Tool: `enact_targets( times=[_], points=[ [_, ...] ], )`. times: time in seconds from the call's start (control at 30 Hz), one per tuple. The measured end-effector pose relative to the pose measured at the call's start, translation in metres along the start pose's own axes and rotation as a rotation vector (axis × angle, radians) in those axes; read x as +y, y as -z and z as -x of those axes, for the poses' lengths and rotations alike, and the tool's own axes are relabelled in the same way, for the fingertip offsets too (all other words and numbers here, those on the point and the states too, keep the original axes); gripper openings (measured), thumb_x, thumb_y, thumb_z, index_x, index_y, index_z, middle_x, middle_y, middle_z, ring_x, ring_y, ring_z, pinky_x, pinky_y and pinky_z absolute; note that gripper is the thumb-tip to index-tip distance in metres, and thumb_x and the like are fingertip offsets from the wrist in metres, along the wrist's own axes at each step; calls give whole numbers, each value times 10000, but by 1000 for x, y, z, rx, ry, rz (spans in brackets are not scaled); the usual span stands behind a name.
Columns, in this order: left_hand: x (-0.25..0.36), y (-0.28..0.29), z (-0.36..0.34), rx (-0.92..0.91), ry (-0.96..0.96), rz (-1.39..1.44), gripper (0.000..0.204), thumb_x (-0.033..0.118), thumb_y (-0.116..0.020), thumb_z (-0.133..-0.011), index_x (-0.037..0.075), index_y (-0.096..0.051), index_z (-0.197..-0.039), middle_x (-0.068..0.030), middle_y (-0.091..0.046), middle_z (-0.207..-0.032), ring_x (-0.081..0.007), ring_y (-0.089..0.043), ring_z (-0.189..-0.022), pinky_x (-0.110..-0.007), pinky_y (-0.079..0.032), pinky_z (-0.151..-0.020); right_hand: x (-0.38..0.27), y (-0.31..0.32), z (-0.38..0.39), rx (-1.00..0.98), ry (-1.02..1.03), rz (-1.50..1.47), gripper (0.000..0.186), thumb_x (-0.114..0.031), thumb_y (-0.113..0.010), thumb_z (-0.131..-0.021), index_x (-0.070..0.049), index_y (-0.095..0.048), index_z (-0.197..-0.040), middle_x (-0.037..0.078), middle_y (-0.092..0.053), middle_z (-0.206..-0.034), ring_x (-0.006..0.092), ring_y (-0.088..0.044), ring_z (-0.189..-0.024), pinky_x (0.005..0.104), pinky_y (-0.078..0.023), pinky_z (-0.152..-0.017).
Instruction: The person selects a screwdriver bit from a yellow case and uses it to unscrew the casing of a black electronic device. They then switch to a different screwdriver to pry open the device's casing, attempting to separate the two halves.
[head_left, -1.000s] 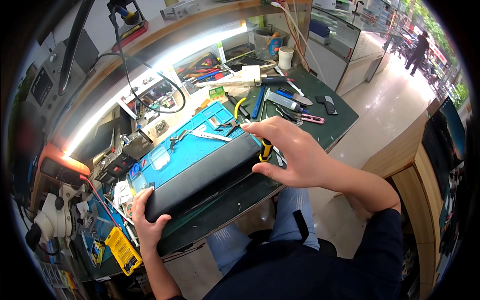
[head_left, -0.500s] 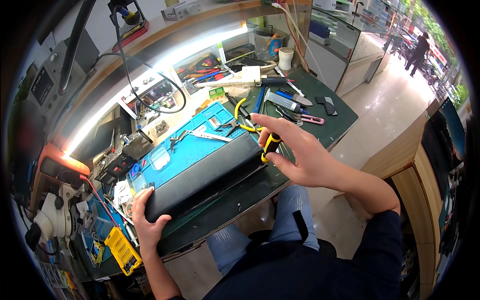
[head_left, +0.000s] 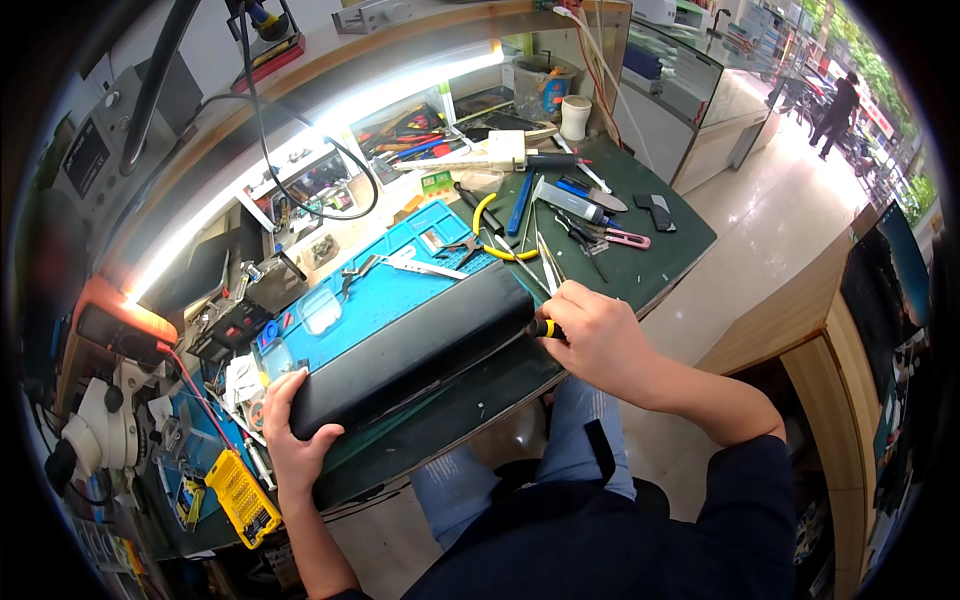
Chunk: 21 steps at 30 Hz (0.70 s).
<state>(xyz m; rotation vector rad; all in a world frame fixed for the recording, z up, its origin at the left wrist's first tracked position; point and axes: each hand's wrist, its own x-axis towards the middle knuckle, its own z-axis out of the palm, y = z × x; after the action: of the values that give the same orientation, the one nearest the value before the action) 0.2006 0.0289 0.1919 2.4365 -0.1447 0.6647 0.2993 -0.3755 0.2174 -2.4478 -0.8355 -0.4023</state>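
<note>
A long black device (head_left: 420, 340) lies along the front of the blue silicone mat (head_left: 362, 300) on the green bench top. My left hand (head_left: 295, 440) grips its left end with fingers and thumb. At the other end my right hand (head_left: 598, 340) is closed around a yellow-and-black screwdriver (head_left: 547, 330) pointed at the device's right edge; its tip is hidden. Behind the device are pliers (head_left: 470, 247), a silver tool (head_left: 420, 267) and a clear tray (head_left: 320, 310). Long tweezers (head_left: 548, 262) lie just beyond my right hand.
An orange meter (head_left: 118, 310), a white microscope (head_left: 100, 420) and a yellow bit case (head_left: 242, 498) stand at the left. Tools (head_left: 590, 205) crowd the back right. Right are a wooden desk (head_left: 760, 330) and tiled floor (head_left: 745, 230); a person (head_left: 835, 115) stands in the distant doorway.
My right hand has moved down and toward me, closing on the screwdriver, whose handle has swung from upright to nearly level. My left hand still grips the device's left end.
</note>
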Motion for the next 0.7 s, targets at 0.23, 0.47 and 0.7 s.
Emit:
enact_targets(
  times=[0.23,0.47,0.7],
  points=[
    [6,0,1,-6,22,3,913,716,-787,-761,4,-650,-1316,-173,-648,-1300,-334,-603,-1242,-445,-448,-1083,-11,-16,1,75,30,251,179,-72,-755,-768,-62,-588,-833,83,-571,-876,244,-667,-765,351,-549,-627],
    [5,2,1,0,-6,34,869,587,-876,-723,0,-640,-1319,-178,-641,-1280,-343,-622,-1200,-432,-480,-1044,-19,-28,2,123,91,492,141,-80,-674,-782,-88,-534,-777,64,-513,-815,178,-632,-711,288,-517,-580],
    [9,5,-2,-11,-11,61,828,456,-931,-695,0,-640,-1322,-178,-645,-1295,-339,-628,-1223,-410,-494,-1057,-42,17,-19,150,55,174,312,-98,-861,-757,-78,-627,-963,65,-601,-943,256,-684,-819,376,-553,-660]
  ],
)
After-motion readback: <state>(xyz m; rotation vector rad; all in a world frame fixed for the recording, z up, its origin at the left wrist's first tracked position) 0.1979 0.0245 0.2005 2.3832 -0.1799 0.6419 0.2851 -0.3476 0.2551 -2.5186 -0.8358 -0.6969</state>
